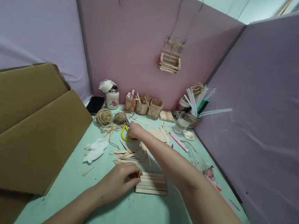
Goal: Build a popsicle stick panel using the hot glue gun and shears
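A flat panel of craft sticks [152, 187] laid side by side rests on the table in front of me. At its left edge is my left hand [122, 177], thumb and fingers closed in a pinch. A short piece of craft stick [139, 174] shows upright between those fingertips; part of it is hidden. Farther off, my right hand [135, 130] is curled over a pair of scissors [125, 134] with yellow and red handles, the blades pointing away from me. Its fingers are partly hidden. Loose craft sticks [128, 155] lie in a pile between both hands.
Twine balls [104, 116], a phone [95, 104], a jar [112, 98] and stick-covered cups [155, 108] line the back. To the right are a clear cup [182, 123], a pink pen [178, 142] and glue sticks [196, 100]. Cardboard [32, 129] stands left; crumpled tissue [96, 150] lies nearby.
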